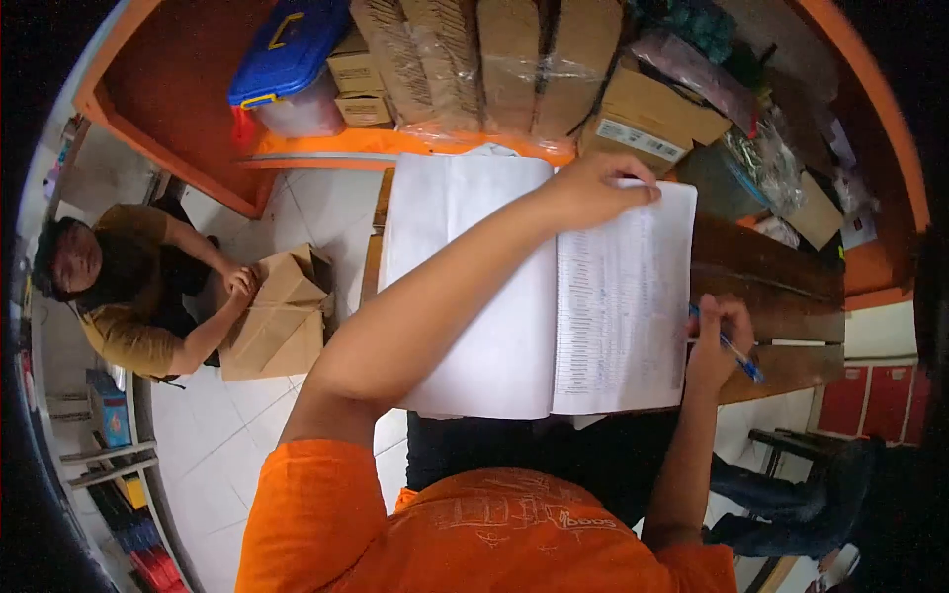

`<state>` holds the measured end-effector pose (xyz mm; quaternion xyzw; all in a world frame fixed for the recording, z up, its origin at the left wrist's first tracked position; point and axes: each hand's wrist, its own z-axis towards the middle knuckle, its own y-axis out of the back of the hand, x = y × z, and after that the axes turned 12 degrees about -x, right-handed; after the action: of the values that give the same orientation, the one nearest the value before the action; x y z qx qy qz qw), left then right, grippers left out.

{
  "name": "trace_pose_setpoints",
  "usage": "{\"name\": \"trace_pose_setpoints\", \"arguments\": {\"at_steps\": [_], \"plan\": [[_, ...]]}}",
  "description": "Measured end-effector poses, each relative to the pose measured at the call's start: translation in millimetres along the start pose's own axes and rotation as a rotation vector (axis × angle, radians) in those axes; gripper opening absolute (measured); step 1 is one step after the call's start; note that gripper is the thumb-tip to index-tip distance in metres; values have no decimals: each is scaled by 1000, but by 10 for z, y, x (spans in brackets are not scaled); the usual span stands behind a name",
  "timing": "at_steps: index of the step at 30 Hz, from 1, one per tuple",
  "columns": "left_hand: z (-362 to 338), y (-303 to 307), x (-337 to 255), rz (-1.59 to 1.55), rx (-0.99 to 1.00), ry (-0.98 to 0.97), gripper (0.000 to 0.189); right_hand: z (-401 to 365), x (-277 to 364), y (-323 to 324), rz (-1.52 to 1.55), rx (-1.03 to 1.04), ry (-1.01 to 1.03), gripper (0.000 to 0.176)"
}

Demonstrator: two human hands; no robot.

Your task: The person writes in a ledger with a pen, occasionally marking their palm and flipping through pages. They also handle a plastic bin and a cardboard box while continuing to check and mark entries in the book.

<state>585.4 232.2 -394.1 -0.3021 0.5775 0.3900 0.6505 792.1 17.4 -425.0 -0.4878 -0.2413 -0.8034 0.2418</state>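
A large open notebook lies on a wooden table in front of me. Its left page looks blank, while the right page carries dense printed rows with some faint writing. My left hand reaches across the notebook to the top edge of the right page, its fingers curled toward the thumb in a pinch there. At the right edge of the same page, my right hand is closed around a blue pen, whose one end sticks out below the fingers.
Behind the table stand a blue-lidded plastic box, tall wrapped cardboard packs and an open carton. Plastic bags lie at the right. On the left, a person rests their hands on a cardboard box on the tiled floor.
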Motion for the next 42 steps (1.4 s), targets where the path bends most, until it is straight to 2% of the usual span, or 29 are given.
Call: {"name": "trace_pose_setpoints", "arguments": {"at_steps": [1,2,4,5,7,8,10,11,14,16,18,19,20,22,23,25,29,31,34,37,39,40,41,42], "plan": [[44,16,25,-178,-58,31,35,6,31,-8,31,-77,100,23],[58,39,3,-174,-75,12,35,31,64,-41,46,-68,118,23],[-70,-10,-4,185,-218,-149,38,56,130,-74,190,-115,191,30],[-118,-127,60,462,-244,-283,39,76,149,-74,226,-71,168,30],[-352,-230,-142,640,-115,-285,46,91,247,-257,172,-110,178,29],[-460,-307,-121,642,-130,-280,46,95,275,-342,115,-169,184,29],[-589,-442,-50,1110,-104,-372,57,131,48,-335,32,-95,190,28],[-615,-468,-15,1110,-109,-367,57,134,-70,-302,-62,-31,192,27],[-619,-481,-10,1155,-136,-418,65,142,-154,-278,-114,-55,186,21],[-566,-422,-71,1102,-23,-347,66,166,-82,-324,-118,-72,165,18],[-536,-357,-98,1082,27,-364,65,135,27,-331,-166,-119,134,16],[-511,-339,-93,1072,68,-375,65,140,74,-345,-48,-89,62,13],[-508,-329,-15,1040,34,-468,59,118,118,-275,65,-67,-10,11],[-491,-292,-91,949,150,-508,44,93,194,-107,161,53,-205,11],[-453,-311,0,901,182,-570,40,55,205,-54,142,17,-203,11],[-412,-325,73,854,227,-641,37,-25,188,-39,168,223,-350,11],[-395,-273,19,782,300,-605,32,-56,140,-96,122,235,-332,13],[-396,-258,13,781,314,-615,32,-51,123,-100,45,198,-182,14],[-408,-256,20,765,319,-627,33,-52,202,-100,100,154,-184,15],[-399,-269,-6,761,349,-613,35,-28,92,-59,70,127,-80,16],[-409,-277,-2,818,361,-612,45,-43,-33,-29,52,158,-65,16],[-431,-293,-7,837,354,-615,45,-49,-64,-45,27,189,-47,15],[-469,-337,-3,915,169,-589,53,-57,-33,-72,45,190,-36,15],[-491,-359,9,986,-21,-568,61,-72,24,-83,115,151,-119,14]]}}
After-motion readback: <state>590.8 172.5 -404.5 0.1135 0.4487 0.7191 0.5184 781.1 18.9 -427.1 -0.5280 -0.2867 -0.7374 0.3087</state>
